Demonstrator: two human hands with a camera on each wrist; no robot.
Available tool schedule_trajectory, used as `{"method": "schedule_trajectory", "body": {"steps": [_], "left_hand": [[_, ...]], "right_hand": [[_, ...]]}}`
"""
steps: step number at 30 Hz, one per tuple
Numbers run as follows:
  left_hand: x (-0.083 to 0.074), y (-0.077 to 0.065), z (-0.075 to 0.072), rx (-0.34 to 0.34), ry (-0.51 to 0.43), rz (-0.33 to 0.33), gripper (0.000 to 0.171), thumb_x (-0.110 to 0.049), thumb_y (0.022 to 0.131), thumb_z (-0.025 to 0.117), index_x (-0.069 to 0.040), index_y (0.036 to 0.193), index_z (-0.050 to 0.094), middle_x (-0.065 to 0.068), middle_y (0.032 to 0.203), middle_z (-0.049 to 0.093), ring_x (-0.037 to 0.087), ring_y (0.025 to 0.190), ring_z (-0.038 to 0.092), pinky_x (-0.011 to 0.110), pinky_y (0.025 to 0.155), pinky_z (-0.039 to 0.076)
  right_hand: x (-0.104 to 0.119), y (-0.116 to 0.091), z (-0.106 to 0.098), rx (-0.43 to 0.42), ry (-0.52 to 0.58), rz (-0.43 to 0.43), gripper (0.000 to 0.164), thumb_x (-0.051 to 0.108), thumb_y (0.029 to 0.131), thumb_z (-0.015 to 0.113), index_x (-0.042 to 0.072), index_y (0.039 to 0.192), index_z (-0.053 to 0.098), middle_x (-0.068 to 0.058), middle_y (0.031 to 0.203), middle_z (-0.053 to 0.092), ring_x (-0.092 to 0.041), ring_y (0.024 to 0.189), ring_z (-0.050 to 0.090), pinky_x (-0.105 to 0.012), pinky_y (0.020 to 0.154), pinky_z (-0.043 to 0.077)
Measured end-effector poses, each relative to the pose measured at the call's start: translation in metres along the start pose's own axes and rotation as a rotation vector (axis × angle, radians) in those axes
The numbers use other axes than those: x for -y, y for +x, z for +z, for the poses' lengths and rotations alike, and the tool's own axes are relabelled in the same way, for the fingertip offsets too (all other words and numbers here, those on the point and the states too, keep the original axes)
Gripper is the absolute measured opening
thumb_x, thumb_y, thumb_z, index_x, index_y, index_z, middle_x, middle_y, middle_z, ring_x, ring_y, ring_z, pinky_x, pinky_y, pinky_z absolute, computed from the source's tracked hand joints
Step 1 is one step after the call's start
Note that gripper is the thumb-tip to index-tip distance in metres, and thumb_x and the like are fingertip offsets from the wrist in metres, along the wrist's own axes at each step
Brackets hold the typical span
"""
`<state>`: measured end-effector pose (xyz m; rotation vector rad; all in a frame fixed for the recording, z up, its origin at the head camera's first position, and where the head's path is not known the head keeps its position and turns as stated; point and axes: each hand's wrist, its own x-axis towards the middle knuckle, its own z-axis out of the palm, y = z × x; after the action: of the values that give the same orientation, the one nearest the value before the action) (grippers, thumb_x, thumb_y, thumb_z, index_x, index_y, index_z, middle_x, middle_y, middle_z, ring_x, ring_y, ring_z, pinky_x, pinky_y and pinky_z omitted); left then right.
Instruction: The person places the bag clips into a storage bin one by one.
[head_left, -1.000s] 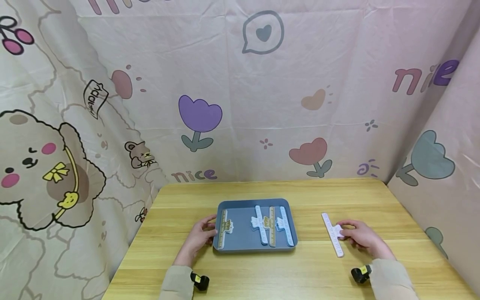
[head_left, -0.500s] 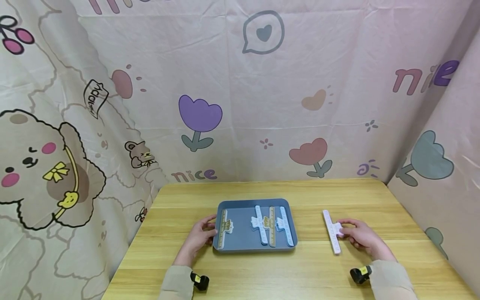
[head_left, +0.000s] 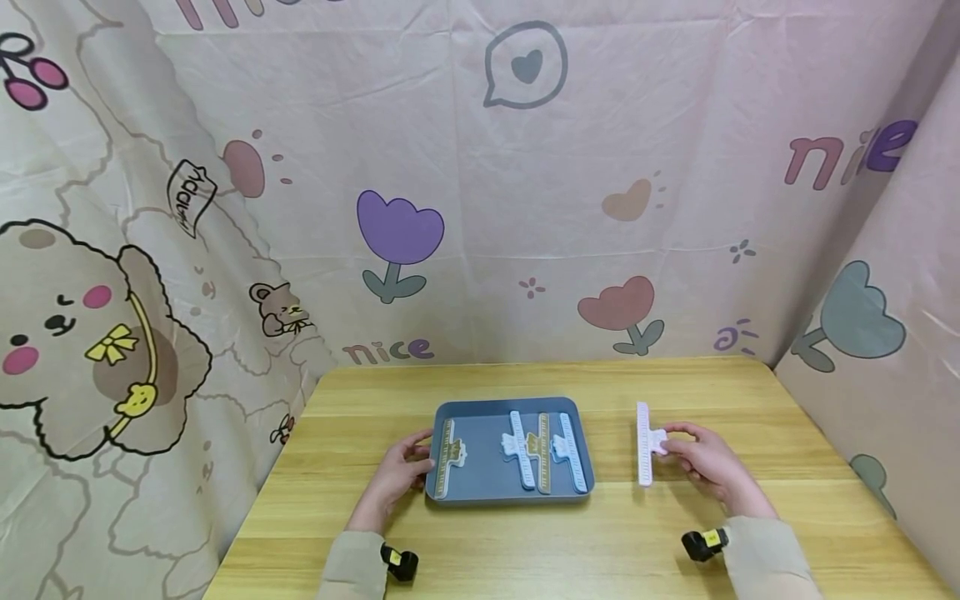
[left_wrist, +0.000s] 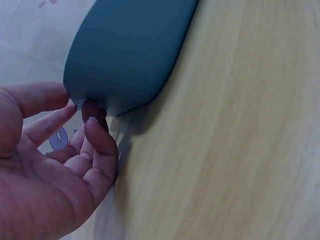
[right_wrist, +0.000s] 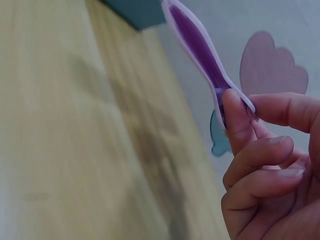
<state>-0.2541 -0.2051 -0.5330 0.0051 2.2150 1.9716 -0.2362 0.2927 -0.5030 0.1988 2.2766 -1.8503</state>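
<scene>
My right hand [head_left: 708,458] pinches the grip tab of a pale pink long-edged clip [head_left: 644,444], holding it to the right of the grey-blue tray [head_left: 480,501]. Seen edge-on in the right wrist view, the clip [right_wrist: 197,47] is purple inside, with thumb and finger on its tab end. At the tray's left end, my left hand [head_left: 401,471] grips the edge; the left wrist view has its fingers against the tray wall [left_wrist: 125,50]. Inside the tray lie a gold-and-white clip [head_left: 446,458] at the left, and two light blue clips [head_left: 524,450] with a gold clip [head_left: 545,454] between them at the right.
The tray stands on a wooden table [head_left: 525,550]. A patterned cloth [head_left: 510,208] hangs behind the table and along both sides. A small black camera [head_left: 703,545] sits at the right wrist, and another black camera [head_left: 401,564] at the left.
My right hand has moved left and slightly away from me with the pink clip, which has turned from slanted to nearly straight. The left hand and the tray stay put.
</scene>
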Motion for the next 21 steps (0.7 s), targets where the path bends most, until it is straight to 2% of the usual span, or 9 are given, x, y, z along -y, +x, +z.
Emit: {"method": "schedule_trajectory", "body": {"steps": [7,13,21], "left_hand": [[0.0,0.0,0.0,0.0,0.004,-0.007,0.056,0.005,0.083,0.056,-0.005,0.136,0.04,0.023,0.115,0.048,0.027,0.08,0.056,0.034,0.057,0.047],[0.0,0.0,0.0,-0.003,-0.007,-0.007,0.056,0.006,0.082,0.057,-0.005,0.135,0.041,0.024,0.115,0.048,0.027,0.08,0.057,0.033,0.056,0.047],[-0.001,0.0,0.001,-0.004,-0.011,-0.018,0.057,0.006,0.082,0.057,-0.006,0.136,0.041,0.024,0.116,0.048,0.027,0.079,0.056,0.033,0.056,0.046]], "right_hand": [[0.018,0.004,0.023,-0.001,-0.034,-0.052,0.046,0.015,0.082,0.064,0.0,0.123,0.048,-0.002,0.062,0.05,-0.008,0.046,0.038,-0.024,0.039,0.033],[0.031,0.007,0.046,0.021,-0.026,-0.086,0.042,0.013,0.082,0.064,0.0,0.12,0.051,-0.003,0.066,0.057,-0.009,0.046,0.038,-0.023,0.04,0.031],[0.046,0.009,0.08,0.012,-0.045,-0.093,0.038,0.012,0.081,0.064,0.003,0.117,0.055,-0.012,0.075,0.062,-0.012,0.045,0.038,-0.024,0.04,0.031]]}}
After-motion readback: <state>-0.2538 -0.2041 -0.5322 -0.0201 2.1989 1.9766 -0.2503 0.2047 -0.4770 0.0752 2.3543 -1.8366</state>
